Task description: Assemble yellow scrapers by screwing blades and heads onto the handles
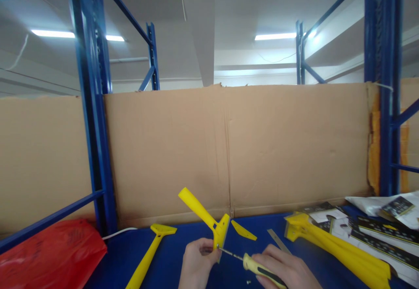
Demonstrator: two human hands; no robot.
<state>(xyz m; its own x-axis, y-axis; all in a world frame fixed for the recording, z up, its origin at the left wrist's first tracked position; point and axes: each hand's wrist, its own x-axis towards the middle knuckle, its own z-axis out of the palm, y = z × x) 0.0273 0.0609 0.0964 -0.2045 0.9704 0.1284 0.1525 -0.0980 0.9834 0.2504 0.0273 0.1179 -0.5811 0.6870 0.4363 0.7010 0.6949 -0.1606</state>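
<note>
My left hand (198,260) is closed on the head of a yellow scraper (199,206), whose handle points up and to the left. In my right hand (283,265) is a screwdriver (250,262) with a pale yellow and black handle. Its shaft reaches left, and the tip meets a screw (218,246) at the lower end of the scraper's head. Just behind, a loose yellow cover plate (244,230) lies on the blue surface. A thin metal blade (278,241) lies beyond my right hand. A small screw (248,282) rests near the front edge of the view.
Another yellow scraper (147,254) lies to the left, near a red plastic bag (55,254). Several stacked yellow scrapers (340,247) and black-and-white packages (386,245) lie at the right. A cardboard wall (170,149) closes off the back between blue rack posts (98,118).
</note>
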